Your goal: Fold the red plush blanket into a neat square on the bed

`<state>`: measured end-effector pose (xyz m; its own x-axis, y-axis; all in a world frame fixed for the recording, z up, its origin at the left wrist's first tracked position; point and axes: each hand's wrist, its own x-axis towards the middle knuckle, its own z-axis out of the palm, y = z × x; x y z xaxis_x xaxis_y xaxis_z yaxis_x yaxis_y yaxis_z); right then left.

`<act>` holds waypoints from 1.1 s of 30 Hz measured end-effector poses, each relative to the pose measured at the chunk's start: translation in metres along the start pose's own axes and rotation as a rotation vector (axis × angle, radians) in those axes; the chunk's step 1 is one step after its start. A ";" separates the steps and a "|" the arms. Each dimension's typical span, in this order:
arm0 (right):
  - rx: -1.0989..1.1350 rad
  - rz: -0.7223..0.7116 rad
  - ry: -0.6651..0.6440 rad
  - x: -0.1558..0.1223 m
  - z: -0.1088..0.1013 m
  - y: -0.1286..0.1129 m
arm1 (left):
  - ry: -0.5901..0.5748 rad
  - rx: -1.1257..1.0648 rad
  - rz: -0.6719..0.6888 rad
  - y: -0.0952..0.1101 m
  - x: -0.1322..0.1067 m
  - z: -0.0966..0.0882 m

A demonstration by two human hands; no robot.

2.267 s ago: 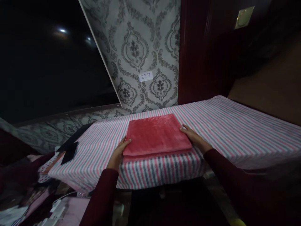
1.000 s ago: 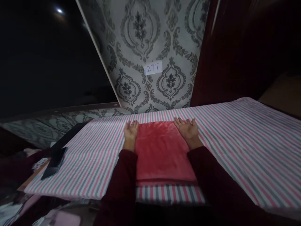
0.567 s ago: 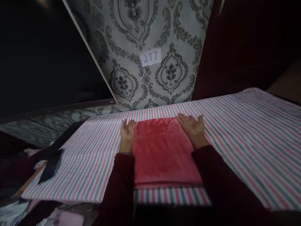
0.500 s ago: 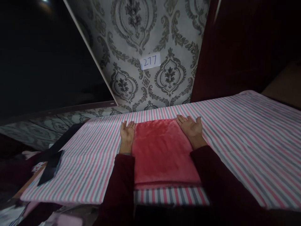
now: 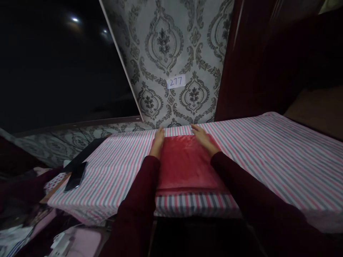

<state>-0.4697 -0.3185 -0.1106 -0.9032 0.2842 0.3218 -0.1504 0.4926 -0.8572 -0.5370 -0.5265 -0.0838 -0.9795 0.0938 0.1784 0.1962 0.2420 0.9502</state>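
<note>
A folded red plush cloth (image 5: 184, 164) lies flat on the striped cloth that covers the table (image 5: 115, 171). Its near edge shows a fold line. My left hand (image 5: 158, 141) is at the far left corner of the red cloth, slightly blurred, fingers stretched away from me. Over the far right part of it, my right hand (image 5: 203, 138) is angled inward with its fingers extended. Neither hand holds anything. Whether the palms press on the fabric or hover just over it, I cannot tell.
A dark phone (image 5: 76, 176) lies at the table's left edge. A large black screen (image 5: 66, 71) leans in at upper left. On the patterned wall is a paper marked 277 (image 5: 176, 81). A pink item (image 5: 85, 242) sits below the table at left.
Both hands have turned from palms up beside the red cloth to backs up, and moved inward over its far corners. The camera view has shifted somewhat.
</note>
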 end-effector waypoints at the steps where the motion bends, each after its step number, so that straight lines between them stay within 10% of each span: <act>1: -0.083 -0.044 -0.056 -0.001 0.008 -0.007 | -0.043 0.066 0.038 0.003 -0.003 0.008; 13: -0.802 -0.262 -0.232 -0.049 0.046 0.009 | -0.236 0.723 0.245 -0.040 -0.046 0.039; 24: -0.743 0.110 -0.056 -0.035 -0.025 0.049 | 0.006 0.558 -0.022 -0.043 -0.021 -0.012; 33: -0.589 0.160 -0.061 -0.034 -0.027 0.061 | 0.013 0.567 -0.097 -0.050 -0.021 -0.014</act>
<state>-0.4371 -0.2763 -0.1630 -0.9200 0.3533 0.1694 0.2207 0.8246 -0.5209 -0.5268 -0.5544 -0.1310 -0.9940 0.0342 0.1035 0.0956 0.7292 0.6776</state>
